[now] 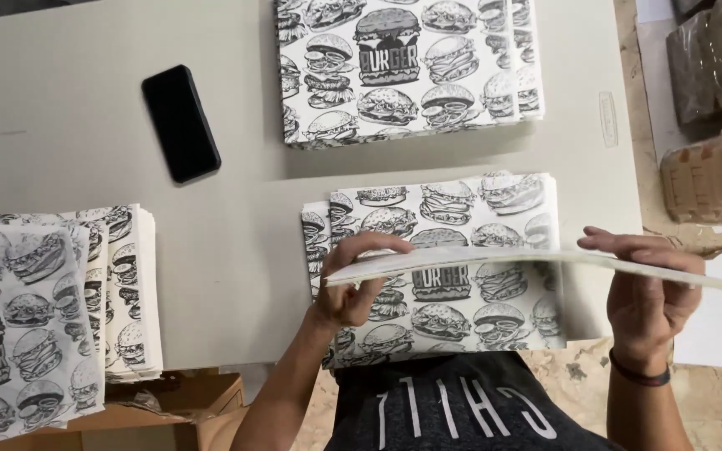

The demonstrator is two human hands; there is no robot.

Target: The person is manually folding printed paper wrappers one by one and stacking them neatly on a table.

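Left hand (351, 288) curled, grip pinching lifted sheet (495, 260) edge, right hand (649, 288) palm-up, fingers pressed under it, above printed stack (461, 209)

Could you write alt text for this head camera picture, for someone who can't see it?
Seen from above, a person's left hand and right hand hold a flat sheet edge-on over a stack of burger-printed sheets on a grey table. Two more printed stacks and a black phone lie nearby.
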